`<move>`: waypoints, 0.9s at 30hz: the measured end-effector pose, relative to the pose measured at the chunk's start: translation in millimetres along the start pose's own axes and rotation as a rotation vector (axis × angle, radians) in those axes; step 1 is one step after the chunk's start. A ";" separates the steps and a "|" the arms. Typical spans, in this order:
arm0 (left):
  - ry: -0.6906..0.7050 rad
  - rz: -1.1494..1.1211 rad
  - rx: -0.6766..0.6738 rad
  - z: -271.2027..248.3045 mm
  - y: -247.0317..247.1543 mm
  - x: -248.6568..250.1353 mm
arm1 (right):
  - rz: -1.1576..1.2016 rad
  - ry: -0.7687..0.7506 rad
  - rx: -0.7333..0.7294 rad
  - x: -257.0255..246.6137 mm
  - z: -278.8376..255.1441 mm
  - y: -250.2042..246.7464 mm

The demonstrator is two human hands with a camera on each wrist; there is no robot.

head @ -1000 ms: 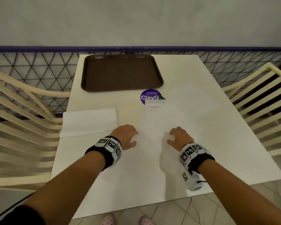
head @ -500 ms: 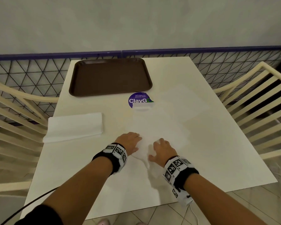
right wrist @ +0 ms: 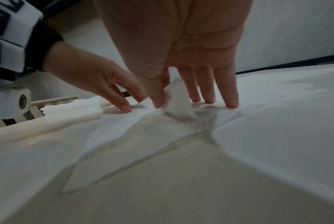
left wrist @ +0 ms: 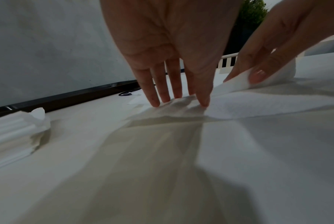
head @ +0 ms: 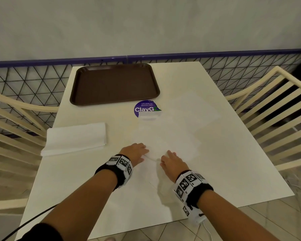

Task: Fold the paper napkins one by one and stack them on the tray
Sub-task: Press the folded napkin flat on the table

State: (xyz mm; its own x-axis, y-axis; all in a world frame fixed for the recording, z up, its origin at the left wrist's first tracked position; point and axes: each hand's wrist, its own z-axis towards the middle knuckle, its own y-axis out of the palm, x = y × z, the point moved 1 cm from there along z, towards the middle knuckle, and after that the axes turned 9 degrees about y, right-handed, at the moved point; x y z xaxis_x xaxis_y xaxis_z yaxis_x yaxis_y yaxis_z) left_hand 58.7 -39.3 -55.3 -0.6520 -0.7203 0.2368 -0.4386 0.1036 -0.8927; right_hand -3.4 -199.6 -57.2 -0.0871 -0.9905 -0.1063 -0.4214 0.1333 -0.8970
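A white paper napkin lies unfolded on the white table, one corner over the purple sticker. My left hand presses its near part with straight fingers. Close to its right, my right hand pinches a raised fold of the napkin between thumb and forefinger, while its other fingers touch the sheet. A stack of folded napkins sits at the table's left edge. The brown tray stands at the far left with nothing on it.
A round purple sticker marks the table just in front of the tray. Cream slatted chairs flank the table on both sides. A mesh fence with a blue rail and a grey wall lie behind.
Both hands have come together over the napkin's near part. The right hand, flat a second ago, now pinches up a fold of the napkin. The left hand still presses flat.
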 end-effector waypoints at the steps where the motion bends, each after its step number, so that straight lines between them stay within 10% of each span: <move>1: -0.004 -0.003 0.001 0.0 0.4 -0.8 | 0.001 -0.001 0.007 1.5 -1.6 -1.7; 9: -0.018 0.137 0.277 -0.6 -17.0 -7.7 | -0.004 -0.227 0.377 -8.0 -4.4 -41.0; 13: -0.001 0.119 0.516 -22.9 -39.0 -23.2 | -0.005 -0.356 0.279 -25.8 -10.5 -67.6; 27: -0.249 0.028 0.318 -182.5 58.4 -41.6 | 0.120 -0.488 -0.199 -111.6 -33.8 -3.8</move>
State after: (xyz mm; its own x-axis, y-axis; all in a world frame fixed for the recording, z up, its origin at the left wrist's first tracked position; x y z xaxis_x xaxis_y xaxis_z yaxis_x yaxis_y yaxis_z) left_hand -52.7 121.8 -47.4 -0.4741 -0.8684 0.1451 -0.1844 -0.0632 -0.9808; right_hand -22.6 -88.3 -27.4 0.2645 -0.8618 -0.4329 -0.6014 0.2035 -0.7726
